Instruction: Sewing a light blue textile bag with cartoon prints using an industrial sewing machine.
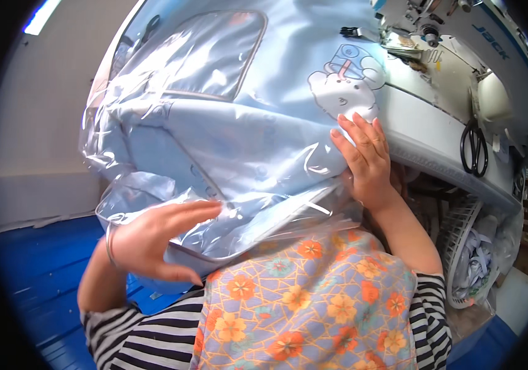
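Note:
A large piece of light blue sheet material (227,139), with glossy clear plastic over parts of it, spreads across the table and down to my lap. Near its far left sits a grey-edged panel (218,55), and on its right side is a white cartoon animal print (345,92). My right hand (366,157) lies flat on the material just below that print, fingers extended. At the near left edge, my left hand (156,240) has its fingers stretched and thumb apart over the clear plastic (137,191). Whether its fingertips touch the plastic I cannot tell.
A white and blue sewing machine (492,43) stands at the upper right. Black-handled scissors (474,148) rest at the table's right edge. Below it, a white plastic basket (452,259) holds cloth pieces. The blue floor (42,265) shows at left.

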Action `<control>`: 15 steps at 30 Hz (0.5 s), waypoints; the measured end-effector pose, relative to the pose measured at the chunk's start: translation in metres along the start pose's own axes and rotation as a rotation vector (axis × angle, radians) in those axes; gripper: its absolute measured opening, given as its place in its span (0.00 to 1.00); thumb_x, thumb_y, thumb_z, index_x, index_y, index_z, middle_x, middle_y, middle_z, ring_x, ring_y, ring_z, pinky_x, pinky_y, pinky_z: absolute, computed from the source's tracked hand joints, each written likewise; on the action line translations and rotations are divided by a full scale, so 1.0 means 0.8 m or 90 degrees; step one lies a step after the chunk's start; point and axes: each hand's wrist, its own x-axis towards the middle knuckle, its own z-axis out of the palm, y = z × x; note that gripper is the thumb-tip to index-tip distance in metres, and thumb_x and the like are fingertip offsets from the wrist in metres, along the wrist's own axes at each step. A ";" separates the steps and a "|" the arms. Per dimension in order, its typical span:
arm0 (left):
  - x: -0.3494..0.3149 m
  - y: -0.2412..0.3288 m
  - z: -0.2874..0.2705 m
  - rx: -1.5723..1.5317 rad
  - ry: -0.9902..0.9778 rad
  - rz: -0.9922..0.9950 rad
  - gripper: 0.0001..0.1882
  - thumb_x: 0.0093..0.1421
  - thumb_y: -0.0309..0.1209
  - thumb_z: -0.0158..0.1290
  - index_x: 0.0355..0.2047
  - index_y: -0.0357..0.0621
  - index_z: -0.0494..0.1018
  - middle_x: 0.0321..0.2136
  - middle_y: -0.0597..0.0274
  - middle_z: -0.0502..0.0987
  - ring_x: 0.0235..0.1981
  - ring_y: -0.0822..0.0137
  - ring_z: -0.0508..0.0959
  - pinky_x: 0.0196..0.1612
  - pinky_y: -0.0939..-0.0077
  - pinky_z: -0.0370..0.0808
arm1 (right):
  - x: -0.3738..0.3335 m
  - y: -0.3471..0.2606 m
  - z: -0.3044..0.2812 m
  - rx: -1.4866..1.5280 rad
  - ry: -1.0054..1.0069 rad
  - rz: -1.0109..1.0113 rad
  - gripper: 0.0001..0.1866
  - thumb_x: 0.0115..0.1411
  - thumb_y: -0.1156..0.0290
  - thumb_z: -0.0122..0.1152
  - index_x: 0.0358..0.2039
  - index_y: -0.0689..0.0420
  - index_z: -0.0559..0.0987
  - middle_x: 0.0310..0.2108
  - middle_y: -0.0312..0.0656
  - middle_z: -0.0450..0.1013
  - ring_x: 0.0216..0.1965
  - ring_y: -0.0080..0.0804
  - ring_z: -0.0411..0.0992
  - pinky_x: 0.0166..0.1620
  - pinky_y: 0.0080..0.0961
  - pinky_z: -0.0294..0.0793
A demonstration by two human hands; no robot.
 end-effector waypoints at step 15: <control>-0.308 -0.113 -0.107 1.086 0.698 -0.397 0.26 0.67 0.32 0.49 0.64 0.41 0.59 0.59 0.40 0.64 0.58 0.52 0.70 0.60 0.63 0.70 | 0.056 -0.084 -0.028 0.243 0.058 -0.152 0.13 0.50 0.76 0.62 0.39 0.57 0.82 0.39 0.42 0.79 0.38 0.39 0.79 0.43 0.34 0.76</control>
